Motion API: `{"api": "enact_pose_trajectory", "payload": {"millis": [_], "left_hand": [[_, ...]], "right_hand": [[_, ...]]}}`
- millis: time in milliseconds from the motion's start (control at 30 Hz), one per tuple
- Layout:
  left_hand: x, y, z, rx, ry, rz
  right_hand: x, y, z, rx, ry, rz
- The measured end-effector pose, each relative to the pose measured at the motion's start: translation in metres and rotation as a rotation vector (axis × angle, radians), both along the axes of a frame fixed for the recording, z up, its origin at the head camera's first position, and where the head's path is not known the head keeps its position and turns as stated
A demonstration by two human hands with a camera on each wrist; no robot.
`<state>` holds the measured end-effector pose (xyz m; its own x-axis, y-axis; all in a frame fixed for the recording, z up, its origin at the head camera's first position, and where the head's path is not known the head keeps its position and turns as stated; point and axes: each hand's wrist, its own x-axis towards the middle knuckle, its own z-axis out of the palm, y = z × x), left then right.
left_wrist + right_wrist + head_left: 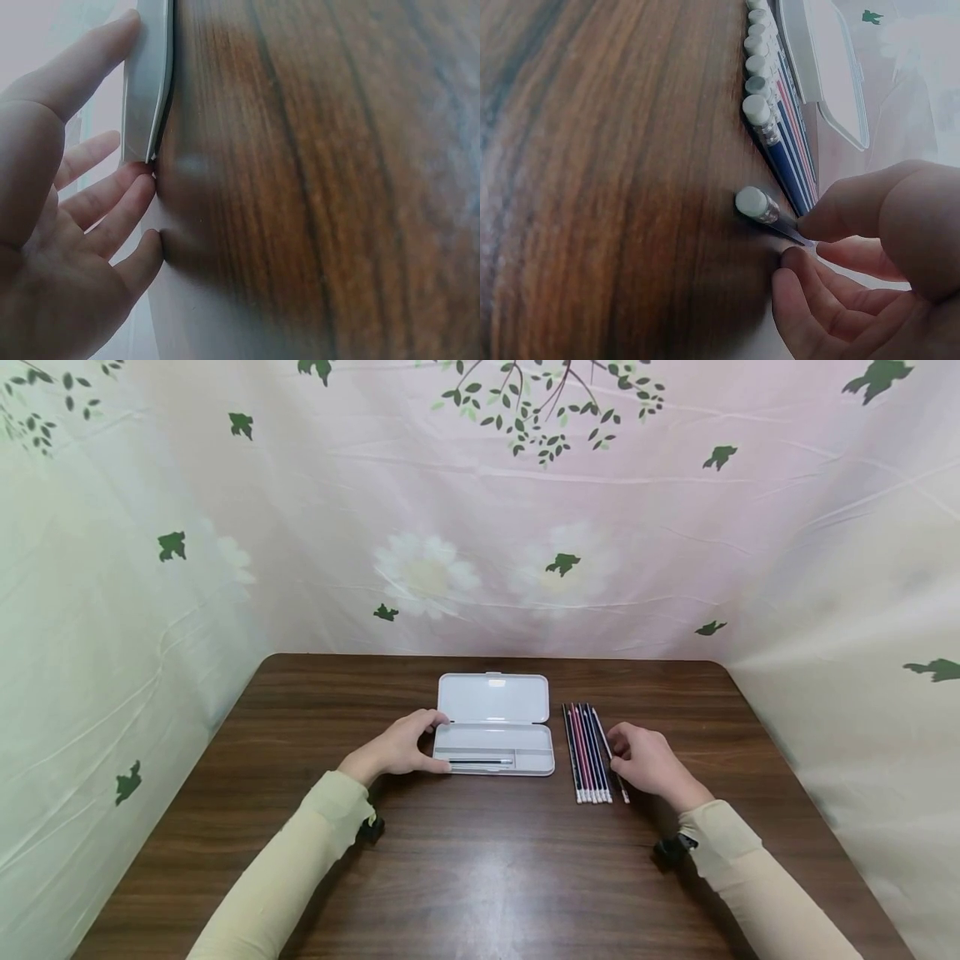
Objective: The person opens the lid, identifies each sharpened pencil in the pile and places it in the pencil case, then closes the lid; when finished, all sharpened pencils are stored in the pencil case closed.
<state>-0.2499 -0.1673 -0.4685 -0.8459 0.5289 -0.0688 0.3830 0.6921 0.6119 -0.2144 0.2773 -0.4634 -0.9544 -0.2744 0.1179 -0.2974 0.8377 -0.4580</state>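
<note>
A white pencil case [532, 737] lies with its lid [493, 697] folded back. Inside, at the front, are a couple of pencils [482, 762]. My left hand [401, 745] grips the case's left end, thumb at the front edge and fingers by the hinge; in the left wrist view the thumb [97, 52] lies along its side. To the right is a row of several dark blue and red pencils [587, 764] with white erasers. My right hand [647, 762] pinches the rightmost pencil [754, 202], which slants slightly away from the row.
Everything sits on a dark wooden table [465, 868] with rounded back corners. A pale cloth [495, 527] printed with leaves, birds and flowers hangs behind the table and along both sides. Dark wrist devices [670, 852] are strapped at both cuffs.
</note>
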Motion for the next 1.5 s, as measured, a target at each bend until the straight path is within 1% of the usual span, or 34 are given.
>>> {"api": "enact_pose_trajectory", "payload": {"millis": [300, 567, 700, 867, 967, 1100, 1167, 1367, 1500], "left_hand": [[0.001, 0.000, 0.001, -0.001, 0.004, -0.001], [0.001, 0.000, 0.002, 0.010, 0.004, -0.001], [0.000, 0.000, 0.001, 0.014, 0.009, -0.001], [-0.001, 0.001, 0.001, 0.016, 0.010, -0.003], [-0.001, 0.001, 0.001, 0.015, 0.007, -0.003], [0.000, 0.000, 0.000, 0.017, 0.003, -0.003], [0.000, 0.000, -0.001, 0.012, 0.004, -0.003], [-0.001, -0.001, -0.002, 0.002, 0.007, -0.002], [-0.001, -0.001, -0.002, 0.005, 0.006, 0.002]], "right_hand": [[-0.002, -0.001, -0.003, 0.016, 0.000, -0.009], [-0.002, 0.002, -0.001, 0.013, -0.063, -0.039], [-0.002, 0.006, -0.002, 0.021, -0.080, -0.054], [-0.002, 0.010, -0.001, 0.016, -0.077, -0.067], [-0.002, 0.011, 0.001, 0.011, -0.048, -0.066], [-0.002, 0.006, 0.006, 0.003, -0.019, -0.054], [-0.002, 0.002, 0.009, -0.001, -0.018, -0.045], [-0.005, -0.017, 0.014, -0.028, 0.007, 0.024], [-0.008, -0.033, 0.016, -0.035, 0.045, 0.067]]}}
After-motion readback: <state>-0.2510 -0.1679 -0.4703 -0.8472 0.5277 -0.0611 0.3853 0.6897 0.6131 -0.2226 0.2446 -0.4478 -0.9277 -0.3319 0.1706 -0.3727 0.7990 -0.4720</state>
